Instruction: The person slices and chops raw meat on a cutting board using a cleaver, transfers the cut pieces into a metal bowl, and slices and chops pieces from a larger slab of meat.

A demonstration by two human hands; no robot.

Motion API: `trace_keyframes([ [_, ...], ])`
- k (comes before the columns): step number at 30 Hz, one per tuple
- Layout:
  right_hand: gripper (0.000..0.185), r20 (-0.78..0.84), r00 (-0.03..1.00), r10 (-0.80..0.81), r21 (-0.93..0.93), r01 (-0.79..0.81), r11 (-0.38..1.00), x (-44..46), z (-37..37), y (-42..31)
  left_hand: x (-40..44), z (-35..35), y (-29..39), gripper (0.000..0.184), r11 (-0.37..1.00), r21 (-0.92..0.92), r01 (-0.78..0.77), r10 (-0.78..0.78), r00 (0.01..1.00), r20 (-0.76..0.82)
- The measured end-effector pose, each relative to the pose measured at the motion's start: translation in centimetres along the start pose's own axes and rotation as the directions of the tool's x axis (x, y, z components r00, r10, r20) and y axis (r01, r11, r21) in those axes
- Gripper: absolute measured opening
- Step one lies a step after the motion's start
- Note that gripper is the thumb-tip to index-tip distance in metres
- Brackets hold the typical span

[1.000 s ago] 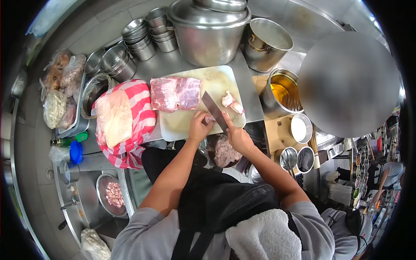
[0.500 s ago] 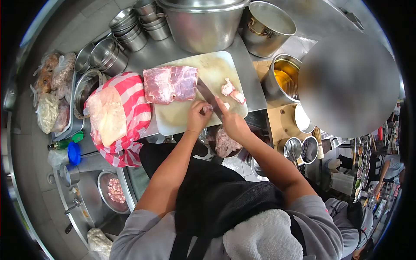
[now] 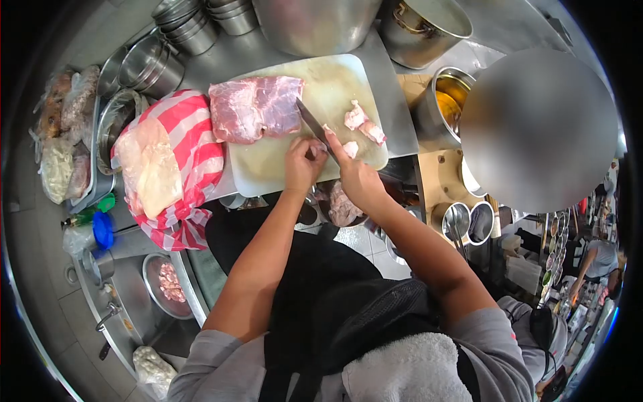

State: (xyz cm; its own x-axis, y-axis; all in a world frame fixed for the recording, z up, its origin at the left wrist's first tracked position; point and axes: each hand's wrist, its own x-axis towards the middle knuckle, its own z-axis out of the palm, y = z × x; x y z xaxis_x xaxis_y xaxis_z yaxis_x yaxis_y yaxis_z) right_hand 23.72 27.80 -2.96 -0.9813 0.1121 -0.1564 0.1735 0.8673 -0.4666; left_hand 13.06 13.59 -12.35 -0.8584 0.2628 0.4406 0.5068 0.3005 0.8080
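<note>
My right hand (image 3: 360,179) is closed round the handle of a knife (image 3: 312,122), its index finger stretched along the blade. The blade points up and left over the white cutting board (image 3: 268,167), its tip beside a large slab of raw meat (image 3: 258,110). My left hand (image 3: 303,163) is closed near the board's front edge, left of the blade. Its fingertips pinch what looks like a small scrap of meat, mostly hidden. Trimmed pieces of meat (image 3: 365,124) lie on the right of the board, with a smaller bit (image 3: 350,149) close to the knife.
A red-and-white striped bag (image 3: 201,157) with a pale slab on it sits left of the board. Below the board's edge is a bowl of meat (image 3: 343,206). Metal pots (image 3: 422,33) stand behind and right. A sink (image 3: 130,301) holds a bowl of meat chunks.
The whole view has shifted, so the board and meat sit higher in the picture. Both hands stay close together at the board's front, with the knife still in the right one.
</note>
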Motion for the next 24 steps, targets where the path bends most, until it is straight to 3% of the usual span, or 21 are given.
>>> trace_keyframes([
  [4, 0.099, -0.004, 1.0, -0.004, 0.027, 0.004, 1.0, -5.0, 0.0, 1.6, -0.3, 0.8, -0.4, 0.015, 1.0, 0.013, 0.014, -0.013, 0.998, -0.062],
  [5, 0.099, 0.151, 0.979, 0.136, 0.031, -0.142, 0.989, -6.5, -1.3, 1.1, -0.1, 0.6, -0.1, 0.015, 0.998, 0.06, -0.029, 0.033, 0.996, -0.079],
  [6, 0.099, 0.161, 0.978, 0.134, 0.03, -0.14, 0.99, -6.8, -1.1, 1.8, 0.0, 0.4, 0.2, 0.015, 0.998, 0.063, -0.019, 0.024, 0.996, -0.081],
  [10, 0.098, 0.014, 1.0, 0.016, -0.011, -0.016, 1.0, -3.5, 0.2, 2.0, -0.5, 0.6, 0.7, 0.014, 0.999, 0.038, -0.03, 0.03, 1.0, -0.004],
  [12, 0.096, -0.028, 0.999, 0.022, -0.175, -0.027, 0.984, 0.5, 1.5, 0.4, -0.6, 0.3, 0.5, 0.015, 1.0, 0.005, -0.006, 0.006, 1.0, 0.029],
  [14, 0.096, -0.029, 1.0, -0.005, -0.09, 0.002, 0.996, 0.6, 0.6, -0.2, -0.5, 0.0, 0.4, 0.015, 0.999, 0.006, -0.037, 0.037, 0.999, 0.003],
  [15, 0.097, -0.002, 1.0, -0.022, -0.017, 0.022, 1.0, -0.1, 0.3, -0.3, -0.7, 0.0, 0.3, 0.013, 0.999, 0.03, 0.018, -0.018, 1.0, -0.004],
  [17, 0.095, -0.024, 0.999, -0.048, 0.001, 0.048, 0.999, -3.1, -0.1, 1.3, -0.5, 0.0, 0.7, 0.011, 0.996, 0.007, 0.091, -0.091, 0.995, -0.051],
  [19, 0.094, -0.035, 0.997, -0.076, 0.02, 0.076, 0.997, -5.0, -0.5, 1.9, -0.5, 0.3, 0.3, 0.01, 0.998, 0.024, 0.06, -0.057, 0.993, -0.105],
  [22, 0.089, 0.063, 0.996, 0.057, 0.039, -0.059, 0.997, -5.4, -1.6, 1.6, -0.3, 0.4, 0.2, 0.009, 0.999, 0.045, -0.019, 0.026, 0.987, -0.158],
  [24, 0.085, 0.058, 0.996, 0.062, 0.163, -0.071, 0.984, -3.3, -1.6, 1.9, -0.6, 0.3, 1.0, 0.009, 0.993, -0.066, 0.099, -0.106, 0.987, -0.12],
])
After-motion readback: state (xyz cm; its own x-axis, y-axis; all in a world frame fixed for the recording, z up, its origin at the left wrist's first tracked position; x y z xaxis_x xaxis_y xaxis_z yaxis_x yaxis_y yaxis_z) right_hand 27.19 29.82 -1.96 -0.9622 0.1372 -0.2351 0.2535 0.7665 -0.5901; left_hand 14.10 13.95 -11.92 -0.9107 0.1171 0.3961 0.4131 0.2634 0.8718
